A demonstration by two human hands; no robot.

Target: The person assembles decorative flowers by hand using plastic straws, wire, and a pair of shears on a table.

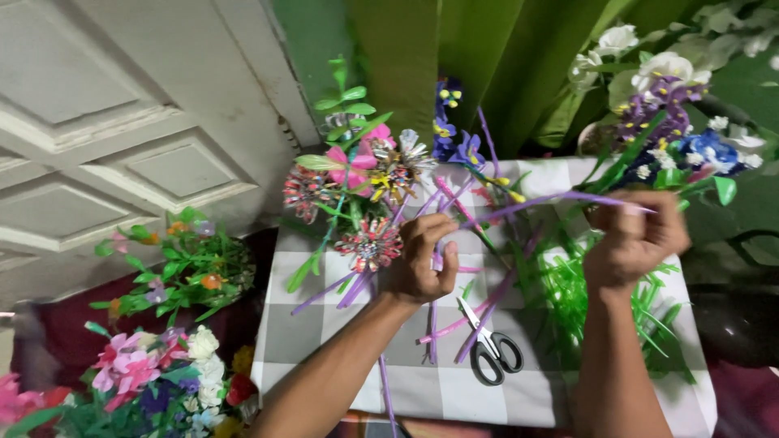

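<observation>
Grey-and-white checked cloth (324, 324) covers a small table set against a white panelled door (122, 146) and green hanging curtains (487, 57). At the middle of the cloth the left hand (422, 264) is curled shut around the stems of a bunch of handmade flowers with pink petals and striped spiky heads (365, 182), which fans out toward eleven o'clock from the fist. At three o'clock from it the right hand (637, 235) is raised, fingertips pinched together on one end of a long thin purple stick (560, 199) that runs leftward toward the bunch. More loose purple and pink sticks (479, 316) lie scattered on the cloth between the two wrists, and a pair of black-handled scissors (489, 345) rests closed at five o'clock from the left hand. Shredded green plastic leaves (568, 300) lie heaped under the right wrist. At one o'clock a bouquet of white, purple and blue artificial flowers (673, 113) stands up; whatever holds it is hidden. At eight o'clock, off the table, two further mixed bouquets (162, 365) sit low, their containers not visible.
</observation>
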